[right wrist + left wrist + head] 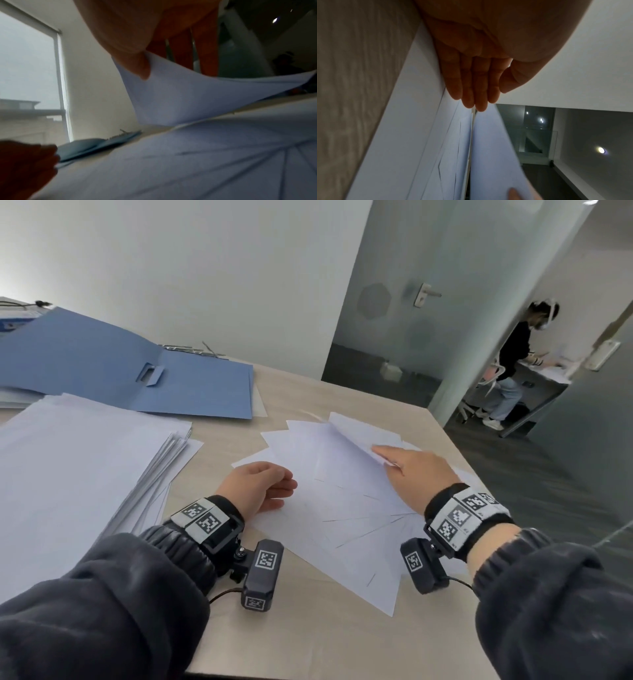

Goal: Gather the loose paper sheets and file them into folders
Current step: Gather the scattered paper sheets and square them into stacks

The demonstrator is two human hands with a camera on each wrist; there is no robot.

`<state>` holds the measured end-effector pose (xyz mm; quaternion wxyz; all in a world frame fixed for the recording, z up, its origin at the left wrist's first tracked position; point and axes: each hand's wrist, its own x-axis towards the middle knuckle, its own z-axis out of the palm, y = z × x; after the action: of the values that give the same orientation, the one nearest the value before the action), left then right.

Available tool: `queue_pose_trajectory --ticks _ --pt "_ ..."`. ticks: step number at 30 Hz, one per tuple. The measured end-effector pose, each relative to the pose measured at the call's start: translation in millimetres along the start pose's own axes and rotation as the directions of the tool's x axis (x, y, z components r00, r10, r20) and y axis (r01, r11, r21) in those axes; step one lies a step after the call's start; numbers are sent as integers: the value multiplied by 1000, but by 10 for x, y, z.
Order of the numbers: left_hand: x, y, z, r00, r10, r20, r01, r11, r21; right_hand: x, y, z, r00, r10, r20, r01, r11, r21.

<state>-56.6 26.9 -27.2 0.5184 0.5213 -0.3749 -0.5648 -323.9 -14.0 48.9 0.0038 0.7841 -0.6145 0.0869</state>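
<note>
Several loose white sheets (pixel 342 515) lie fanned out on the wooden table (pixel 308 635). My right hand (pixel 383 455) pinches the near edge of one sheet (pixel 349 436) and holds it curled up off the fan; the right wrist view shows my thumb (pixel 137 63) on top of that sheet (pixel 180 94) and the fingers behind it. My left hand (pixel 287 487) rests edge-on at the fan's left side with its fingers (pixel 476 94) straight and together, holding nothing. An open blue folder (pixel 154 374) lies at the back left.
A thick stack of white paper (pixel 68 470) fills the table's left side, partly under the folder. The table's right edge (pixel 455 460) runs just beyond my right hand. Behind a glass door (pixel 411 302), a person (pixel 513 354) sits at another desk.
</note>
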Motion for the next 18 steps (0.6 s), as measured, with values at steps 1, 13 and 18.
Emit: queue_pose_trajectory --ticks 1,13,18 --pt "-2 -5 -11 1000 3 7 -3 1000 -10 48 -25 65 993 12 115 -10 1000 -14" --pt "7 -26 -74 985 174 -11 -168 962 217 331 120 311 902 171 396 -197 980 26" --pt "67 -40 -148 974 228 -3 -167 723 670 418 564 355 803 421 423 -393 906 -156"
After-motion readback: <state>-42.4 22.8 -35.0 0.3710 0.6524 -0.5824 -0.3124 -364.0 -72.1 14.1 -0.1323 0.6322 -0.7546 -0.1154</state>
